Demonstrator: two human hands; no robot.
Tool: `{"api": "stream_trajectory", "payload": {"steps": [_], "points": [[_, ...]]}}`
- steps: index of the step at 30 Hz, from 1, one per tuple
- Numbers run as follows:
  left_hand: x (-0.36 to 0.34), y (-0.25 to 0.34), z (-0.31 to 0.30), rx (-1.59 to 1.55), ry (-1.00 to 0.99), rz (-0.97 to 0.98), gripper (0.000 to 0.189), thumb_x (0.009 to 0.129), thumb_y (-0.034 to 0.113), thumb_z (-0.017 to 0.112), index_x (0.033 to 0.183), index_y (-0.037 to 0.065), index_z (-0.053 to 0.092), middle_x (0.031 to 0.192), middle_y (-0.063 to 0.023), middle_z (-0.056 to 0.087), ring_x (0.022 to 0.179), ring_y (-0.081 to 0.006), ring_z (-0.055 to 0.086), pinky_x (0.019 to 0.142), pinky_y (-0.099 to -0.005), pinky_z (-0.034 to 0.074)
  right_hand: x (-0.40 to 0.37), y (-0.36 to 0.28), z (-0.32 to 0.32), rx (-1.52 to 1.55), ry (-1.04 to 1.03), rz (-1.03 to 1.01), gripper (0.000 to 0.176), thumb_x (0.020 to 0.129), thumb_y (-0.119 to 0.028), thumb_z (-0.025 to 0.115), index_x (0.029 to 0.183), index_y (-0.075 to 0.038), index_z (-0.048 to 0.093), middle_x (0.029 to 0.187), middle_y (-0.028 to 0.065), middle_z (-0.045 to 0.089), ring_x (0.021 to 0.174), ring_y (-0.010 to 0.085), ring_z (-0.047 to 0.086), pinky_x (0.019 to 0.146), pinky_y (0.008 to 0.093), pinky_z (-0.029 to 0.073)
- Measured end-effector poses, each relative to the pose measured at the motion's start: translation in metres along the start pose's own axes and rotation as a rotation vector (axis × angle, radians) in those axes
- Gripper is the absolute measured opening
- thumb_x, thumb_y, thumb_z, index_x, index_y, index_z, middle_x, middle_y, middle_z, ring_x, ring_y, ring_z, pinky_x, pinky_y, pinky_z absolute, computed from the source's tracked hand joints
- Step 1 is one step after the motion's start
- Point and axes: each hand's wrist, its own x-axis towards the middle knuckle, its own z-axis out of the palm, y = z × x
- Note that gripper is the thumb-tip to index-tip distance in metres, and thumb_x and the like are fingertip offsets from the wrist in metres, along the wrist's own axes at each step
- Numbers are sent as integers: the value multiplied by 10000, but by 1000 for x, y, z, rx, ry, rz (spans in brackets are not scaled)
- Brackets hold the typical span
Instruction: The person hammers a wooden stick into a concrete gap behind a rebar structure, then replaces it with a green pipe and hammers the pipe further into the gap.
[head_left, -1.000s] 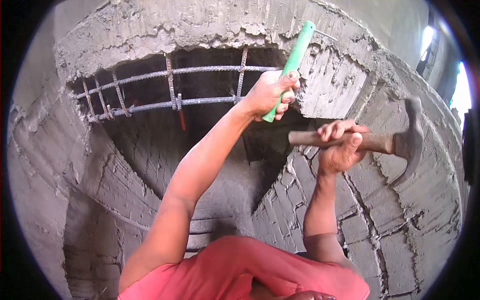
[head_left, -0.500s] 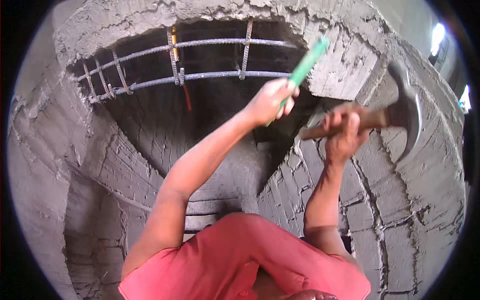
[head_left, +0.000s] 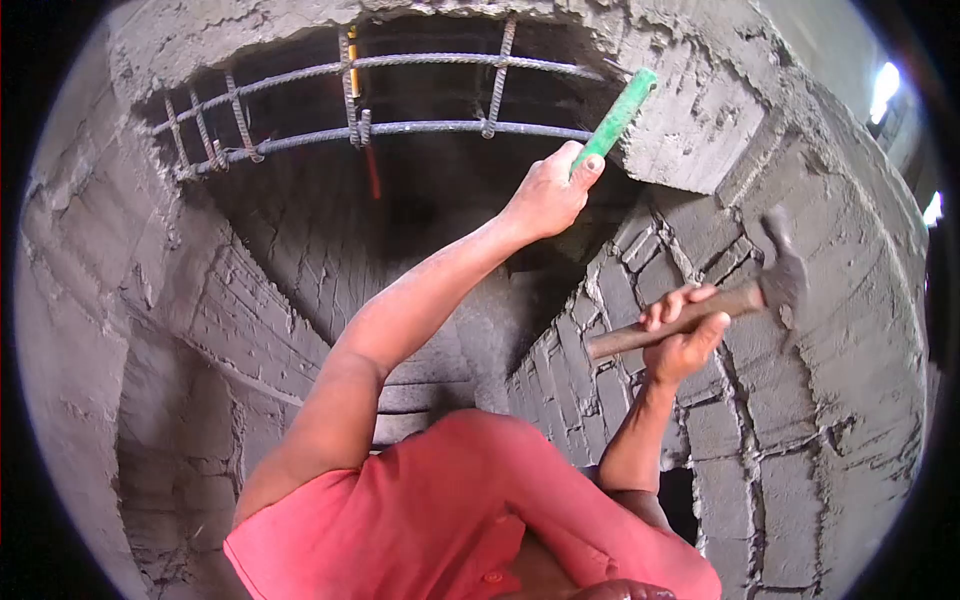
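Left hand (head_left: 550, 197): fingers clamped on green handle (head_left: 617, 120), far end by concrete edge (head_left: 680, 150); low grip likely leaves that end free. Right hand (head_left: 682, 352): fingers wrapped round hammer (head_left: 738, 302), nearer, right; mid-shaft grip likely for control.

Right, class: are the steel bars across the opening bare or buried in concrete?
Bare there: the steel bars show their ribbed surface, with dark gaps between them.

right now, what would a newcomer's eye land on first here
Likely the bright green tool in the left hand, against grey concrete. Next, the hammer in the right hand, lower right. Behind, bare steel bars cross the dark opening, upper left.
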Motion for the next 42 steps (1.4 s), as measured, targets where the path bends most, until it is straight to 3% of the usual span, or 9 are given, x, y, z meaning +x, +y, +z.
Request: {"api": "stream_trajectory", "payload": {"steps": [7,15,18,19,20,21,27,33,42], "points": [[3,4,2,153,59,-28,576,1015,578,396,869,28,484,601,-67,491,548,-180,505,542,-363,430,42,-62,38,-1,-322,-514,616,953,-670,414,1213,-116,478,801,75,503,645,236,544,659,454,523],[11,-2,-21,170,17,45,628,1027,559,354,800,-6,509,626,-142,509,603,-315,535,614,-438,444,72,-76,80,-159,-279,-1114,659,868,-809,351,1061,-210,548,829,33,469,609,191,472,562,391,467],[14,1,-28,188,48,96,600,1029,526,371,816,-15,520,642,-174,518,625,-363,515,636,-448,442,96,26,72,-138,-261,-753,531,982,-574,490,982,-44,510,742,89,556,599,194,533,540,354,479],[13,0,-26,181,52,93,600,1029,526,371,816,-15,520,642,-174,518,625,-363,515,636,-448,442,95,41,66,-723,-218,-537,393,1019,-413,500,942,-30,529,720,80,561,546,156,527,485,289,446],[14,-3,-24,239,66,43,583,1029,510,379,824,-17,518,644,-182,514,636,-373,514,643,-447,443,102,47,74,-599,-160,-5,333,1027,-349,494,928,-36,550,680,57,542,500,122,508,439,258,406],[17,-5,-26,300,78,-7,565,1029,495,388,831,-18,517,645,-189,510,647,-383,512,650,-446,443,105,46,83,-664,-160,137,333,1025,-366,495,946,-47,555,661,33,527,464,118,480,426,265,392],[9,7,-59,117,-72,-290,608,998,591,416,866,9,529,643,-121,545,630,-240,565,641,-425,463,72,5,89,-95,-86,-127,411,997,-497,502,1056,-91,526,759,52,539,564,170,524,529,308,487],[5,-24,-39,199,120,-15,527,986,526,500,937,1,509,745,-272,599,779,-507,604,626,-535,456,67,-33,99,-39,-297,-794,556,924,-699,445,1149,-190,450,767,34,428,618,217,504,623,426,502],[-9,-38,-27,157,274,155,466,1028,467,438,877,29,489,632,-227,542,641,-461,602,540,-493,443,-20,14,61,-393,-89,-84,536,947,-534,577,1022,-9,502,695,79,530,541,162,518,460,280,432]]}}
